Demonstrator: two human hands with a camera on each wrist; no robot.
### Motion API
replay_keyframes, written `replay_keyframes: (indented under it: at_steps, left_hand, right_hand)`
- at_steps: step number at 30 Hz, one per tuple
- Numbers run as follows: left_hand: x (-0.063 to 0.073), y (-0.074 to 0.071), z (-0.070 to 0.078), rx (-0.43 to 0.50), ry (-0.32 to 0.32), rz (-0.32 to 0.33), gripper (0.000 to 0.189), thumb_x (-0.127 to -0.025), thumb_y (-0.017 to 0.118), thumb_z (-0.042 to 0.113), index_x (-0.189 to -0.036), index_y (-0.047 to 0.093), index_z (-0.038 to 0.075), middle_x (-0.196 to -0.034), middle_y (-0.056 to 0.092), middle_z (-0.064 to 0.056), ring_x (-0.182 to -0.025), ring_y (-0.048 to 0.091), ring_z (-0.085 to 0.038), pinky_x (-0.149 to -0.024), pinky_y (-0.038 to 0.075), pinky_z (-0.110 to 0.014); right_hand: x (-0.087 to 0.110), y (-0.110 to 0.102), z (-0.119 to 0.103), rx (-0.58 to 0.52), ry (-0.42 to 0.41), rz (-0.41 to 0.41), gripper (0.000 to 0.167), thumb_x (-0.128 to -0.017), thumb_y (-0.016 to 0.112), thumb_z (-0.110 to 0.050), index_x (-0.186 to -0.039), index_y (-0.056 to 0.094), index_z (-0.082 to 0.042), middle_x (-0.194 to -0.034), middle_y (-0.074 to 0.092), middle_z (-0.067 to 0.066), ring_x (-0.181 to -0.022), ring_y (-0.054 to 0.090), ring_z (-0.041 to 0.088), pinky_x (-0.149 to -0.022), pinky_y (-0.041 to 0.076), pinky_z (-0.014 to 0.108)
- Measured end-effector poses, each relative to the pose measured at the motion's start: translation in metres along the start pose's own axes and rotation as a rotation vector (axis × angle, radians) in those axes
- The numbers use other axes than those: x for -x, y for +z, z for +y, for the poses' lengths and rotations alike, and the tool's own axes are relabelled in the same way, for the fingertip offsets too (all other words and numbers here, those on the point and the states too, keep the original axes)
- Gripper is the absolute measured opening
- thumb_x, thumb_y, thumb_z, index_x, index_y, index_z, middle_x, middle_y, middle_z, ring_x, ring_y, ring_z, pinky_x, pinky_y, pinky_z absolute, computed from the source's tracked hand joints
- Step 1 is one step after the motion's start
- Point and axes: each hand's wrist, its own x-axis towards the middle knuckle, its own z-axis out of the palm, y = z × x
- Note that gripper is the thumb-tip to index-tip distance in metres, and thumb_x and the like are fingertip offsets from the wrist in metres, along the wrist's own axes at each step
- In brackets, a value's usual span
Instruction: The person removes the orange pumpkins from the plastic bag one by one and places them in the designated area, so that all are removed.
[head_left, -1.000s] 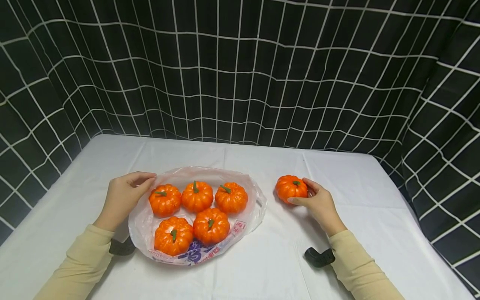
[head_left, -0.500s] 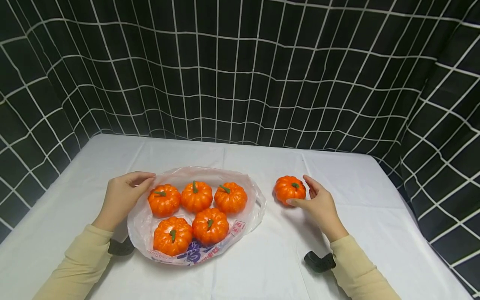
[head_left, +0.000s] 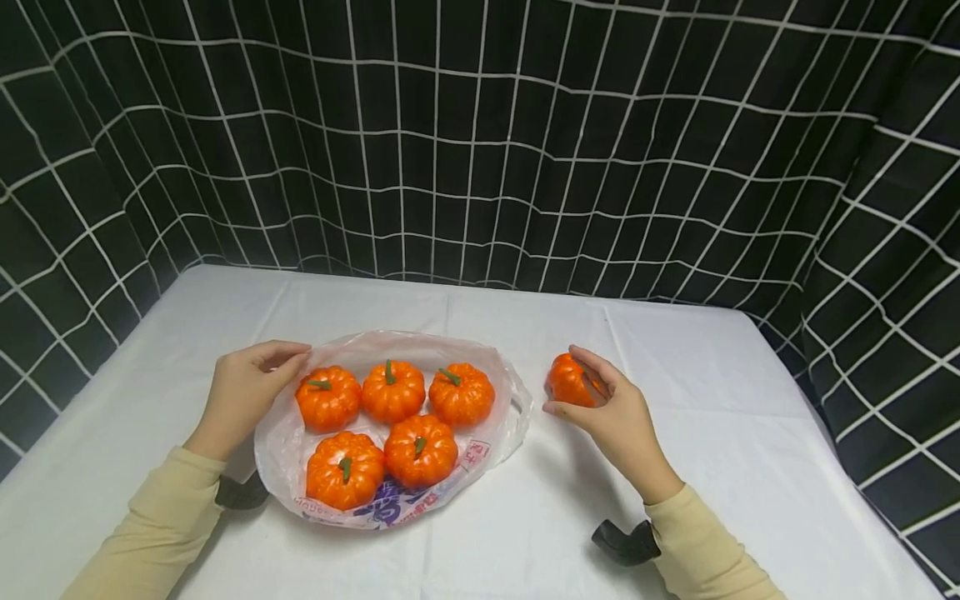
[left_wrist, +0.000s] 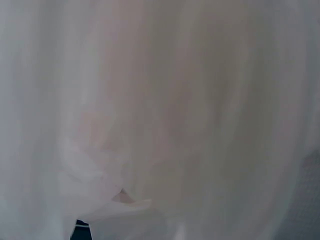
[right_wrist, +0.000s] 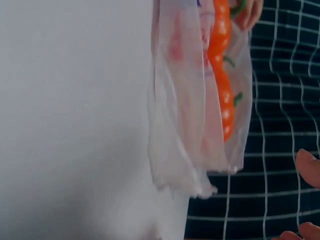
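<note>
A translucent plastic bag [head_left: 285,454] with purple and red print lies with its mouth spread open, and several small orange pumpkins [head_left: 393,398] with green stems sit inside. At its left rim, my left hand [head_left: 243,396] pinches the plastic between thumb and fingers. To the right of the bag, a single pumpkin [head_left: 564,383] rests on the table, partly covered by my right hand [head_left: 621,425]. That hand's thumb and fingers are spread apart; whether they touch the pumpkin I cannot tell. Blurred bag plastic [left_wrist: 160,100] fills the left wrist view.
A white cloth [head_left: 495,542] covers the table. Black fabric with a white grid [head_left: 480,150] hangs behind and along both sides. Black wrist-worn pieces [head_left: 626,543] sit below each hand. In the right wrist view, the bag's handle end [right_wrist: 182,180] hangs loose.
My right hand has let go of the single pumpkin, its fingers spreading, and then moved left over it. The left hand keeps its place at the bag's rim.
</note>
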Motion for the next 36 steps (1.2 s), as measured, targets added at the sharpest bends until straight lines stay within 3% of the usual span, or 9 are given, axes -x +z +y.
replay_keyframes:
  at_steps: [2,4,7,10,27,30,33,35,36]
  left_hand:
    - [0.000,0.000,0.000,-0.003,0.006,0.002,0.024,-0.094,0.069,0.018,-0.110,0.075,0.001,-0.106,0.075,-0.019,-0.100,0.071,-0.034,-0.085,0.060,-0.040]
    - [0.000,-0.001,0.000,0.001,0.005,0.005,0.023,-0.093,0.069,0.017,-0.110,0.075,0.002,-0.105,0.075,-0.018,-0.099,0.071,-0.034,-0.082,0.060,-0.024]
    - [0.000,-0.001,0.001,0.010,0.006,0.008,0.023,-0.093,0.069,0.016,-0.109,0.075,0.001,-0.104,0.076,-0.018,-0.098,0.071,-0.034,-0.075,0.047,-0.003]
    - [0.000,-0.001,0.001,0.021,0.009,0.010,0.023,-0.093,0.069,0.015,-0.109,0.075,0.001,-0.104,0.076,-0.019,-0.098,0.071,-0.034,-0.073,0.039,0.003]
    - [-0.002,0.000,-0.002,0.008,0.009,0.000,0.024,-0.094,0.067,0.018,-0.111,0.074,0.002,-0.106,0.075,-0.018,-0.098,0.071,-0.033,-0.073,0.043,0.001]
    - [-0.002,0.000,-0.002,0.007,0.008,0.003,0.024,-0.095,0.067,0.019,-0.110,0.074,0.002,-0.106,0.075,-0.018,-0.099,0.071,-0.033,-0.080,0.057,-0.015]
    - [-0.002,0.000,-0.001,-0.001,0.007,0.004,0.025,-0.095,0.067,0.020,-0.110,0.075,0.002,-0.106,0.075,-0.018,-0.100,0.071,-0.033,-0.086,0.060,-0.039]
    - [-0.001,0.000,-0.001,-0.004,0.006,0.003,0.025,-0.095,0.067,0.020,-0.110,0.075,0.002,-0.106,0.075,-0.018,-0.100,0.071,-0.034,-0.085,0.060,-0.039]
    - [0.000,0.000,-0.001,-0.006,0.005,0.001,0.025,-0.095,0.067,0.020,-0.110,0.075,0.002,-0.106,0.076,-0.018,-0.099,0.071,-0.033,-0.084,0.061,-0.032]
  right_hand:
    - [0.000,0.006,-0.003,-0.032,-0.001,-0.020,0.079,-0.076,0.085,-0.007,-0.146,0.048,-0.009,-0.150,0.048,0.012,-0.138,0.049,0.029,-0.108,0.044,0.033]
    - [0.000,0.012,-0.005,-0.048,-0.015,-0.041,0.079,-0.075,0.085,-0.006,-0.145,0.049,-0.009,-0.150,0.048,0.012,-0.138,0.049,0.029,-0.108,0.044,0.034]
    - [-0.002,0.021,-0.006,-0.045,-0.039,-0.073,0.078,-0.075,0.085,-0.006,-0.144,0.049,-0.006,-0.150,0.049,0.012,-0.140,0.049,0.029,-0.109,0.043,0.036]
    - [-0.003,0.029,-0.007,-0.003,-0.079,-0.096,0.077,-0.075,0.086,-0.007,-0.143,0.050,-0.003,-0.149,0.051,0.015,-0.141,0.047,0.032,-0.112,0.040,0.037]
    - [-0.013,0.061,-0.014,0.079,-0.126,-0.204,0.073,-0.076,0.085,-0.008,-0.140,0.052,0.000,-0.147,0.053,0.016,-0.139,0.048,0.036,-0.111,0.043,0.043]
    - [-0.016,0.063,-0.015,0.092,-0.131,-0.215,0.073,-0.076,0.085,-0.009,-0.141,0.052,-0.001,-0.147,0.053,0.015,-0.139,0.048,0.037,-0.111,0.043,0.044]
    - [-0.018,0.066,-0.015,0.092,-0.127,-0.232,0.073,-0.077,0.084,-0.008,-0.141,0.052,-0.001,-0.147,0.053,0.015,-0.140,0.047,0.034,-0.111,0.043,0.043]
    - [-0.020,0.069,-0.015,0.100,-0.118,-0.238,0.073,-0.076,0.085,-0.009,-0.141,0.052,-0.002,-0.147,0.054,0.014,-0.141,0.047,0.033,-0.112,0.042,0.043]
    - [-0.020,0.070,-0.014,0.110,-0.113,-0.244,0.073,-0.076,0.084,-0.009,-0.141,0.053,-0.002,-0.147,0.054,0.014,-0.141,0.046,0.032,-0.112,0.042,0.042]
